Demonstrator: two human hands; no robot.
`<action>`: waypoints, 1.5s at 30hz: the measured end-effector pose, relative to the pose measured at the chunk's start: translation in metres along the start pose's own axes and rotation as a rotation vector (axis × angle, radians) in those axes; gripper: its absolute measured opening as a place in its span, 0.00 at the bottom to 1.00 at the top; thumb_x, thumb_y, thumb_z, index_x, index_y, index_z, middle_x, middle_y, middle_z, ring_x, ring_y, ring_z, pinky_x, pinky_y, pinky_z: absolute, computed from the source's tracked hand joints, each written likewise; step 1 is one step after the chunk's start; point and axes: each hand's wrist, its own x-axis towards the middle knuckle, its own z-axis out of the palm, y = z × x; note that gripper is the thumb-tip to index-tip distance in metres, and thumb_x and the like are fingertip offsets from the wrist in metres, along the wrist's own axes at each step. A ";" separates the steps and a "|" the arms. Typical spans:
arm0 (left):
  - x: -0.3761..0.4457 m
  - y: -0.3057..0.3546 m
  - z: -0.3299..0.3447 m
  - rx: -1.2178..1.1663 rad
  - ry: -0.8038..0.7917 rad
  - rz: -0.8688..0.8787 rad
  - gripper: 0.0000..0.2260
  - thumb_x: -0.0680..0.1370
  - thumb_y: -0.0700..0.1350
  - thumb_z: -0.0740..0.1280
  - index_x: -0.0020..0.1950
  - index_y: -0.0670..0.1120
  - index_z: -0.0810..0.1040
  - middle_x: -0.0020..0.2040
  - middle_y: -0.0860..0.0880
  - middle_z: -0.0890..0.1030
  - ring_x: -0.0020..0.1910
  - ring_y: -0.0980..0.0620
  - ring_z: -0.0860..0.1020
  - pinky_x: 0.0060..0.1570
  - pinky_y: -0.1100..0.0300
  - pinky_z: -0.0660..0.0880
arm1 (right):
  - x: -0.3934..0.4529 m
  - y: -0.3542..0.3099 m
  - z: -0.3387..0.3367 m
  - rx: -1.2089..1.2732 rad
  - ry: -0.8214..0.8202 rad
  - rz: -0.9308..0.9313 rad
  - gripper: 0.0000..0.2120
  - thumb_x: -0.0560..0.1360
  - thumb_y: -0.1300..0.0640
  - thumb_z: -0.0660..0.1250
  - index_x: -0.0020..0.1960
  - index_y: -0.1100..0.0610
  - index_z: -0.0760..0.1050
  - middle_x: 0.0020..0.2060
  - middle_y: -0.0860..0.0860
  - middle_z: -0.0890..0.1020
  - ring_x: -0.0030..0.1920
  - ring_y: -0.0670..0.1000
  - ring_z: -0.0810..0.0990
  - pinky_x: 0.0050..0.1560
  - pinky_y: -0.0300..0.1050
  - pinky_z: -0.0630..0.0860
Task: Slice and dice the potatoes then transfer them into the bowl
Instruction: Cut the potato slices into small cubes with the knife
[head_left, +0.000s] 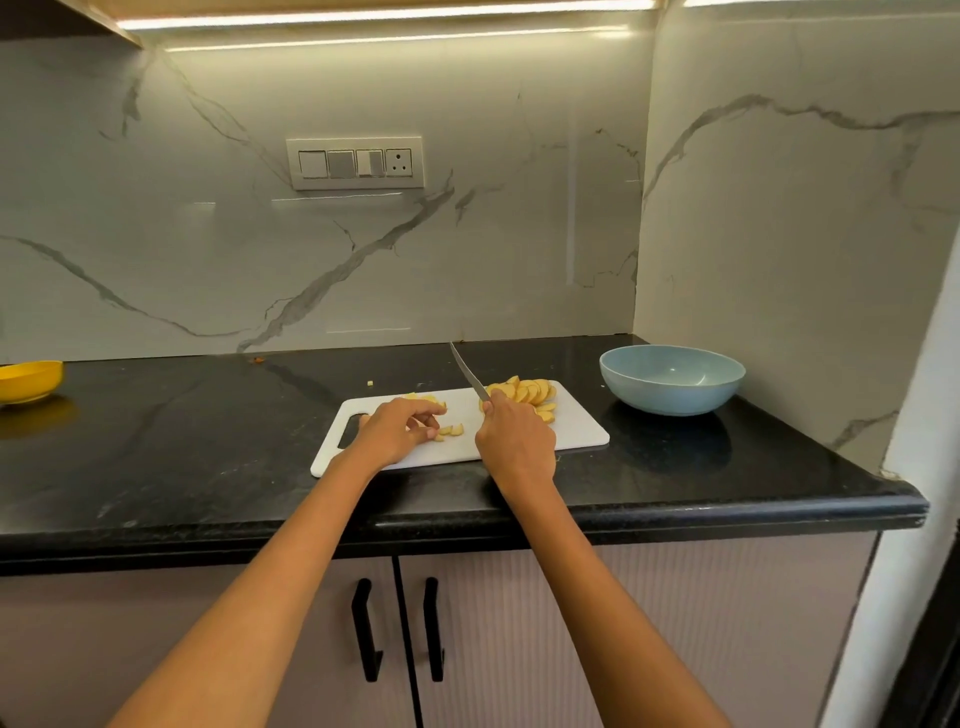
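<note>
Both hands over board: left hand (397, 431) pinches potato pieces (451, 430), right hand (514, 441) grips knife (470, 375). Slices (530, 391) undiced at 1 o'clock; bowl (671, 378) at 2 o'clock empty.

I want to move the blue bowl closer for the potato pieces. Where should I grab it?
Pinch the blue bowl by its rim on the near-left side, facing the cutting board. It stands upright and looks empty, its rim is bare, and the wall crowds its right.
</note>
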 end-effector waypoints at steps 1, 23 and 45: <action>0.000 0.001 0.001 -0.005 0.003 0.014 0.15 0.76 0.39 0.67 0.61 0.50 0.78 0.47 0.52 0.81 0.51 0.50 0.76 0.61 0.45 0.69 | 0.000 0.000 0.000 0.000 -0.001 0.001 0.14 0.82 0.57 0.53 0.65 0.56 0.69 0.50 0.54 0.80 0.48 0.52 0.80 0.41 0.41 0.71; 0.004 0.011 -0.004 0.054 -0.123 0.132 0.10 0.74 0.39 0.69 0.51 0.53 0.83 0.52 0.51 0.83 0.55 0.50 0.77 0.60 0.45 0.71 | -0.002 -0.001 -0.002 0.001 0.005 -0.004 0.13 0.82 0.57 0.54 0.64 0.57 0.70 0.51 0.54 0.81 0.49 0.52 0.80 0.40 0.41 0.69; -0.024 0.017 0.011 -0.212 0.213 -0.106 0.11 0.73 0.39 0.70 0.56 0.41 0.81 0.54 0.45 0.82 0.44 0.55 0.72 0.46 0.64 0.66 | -0.055 -0.027 -0.025 -0.403 -0.163 -0.050 0.12 0.80 0.63 0.55 0.61 0.59 0.71 0.54 0.54 0.78 0.52 0.52 0.79 0.41 0.41 0.66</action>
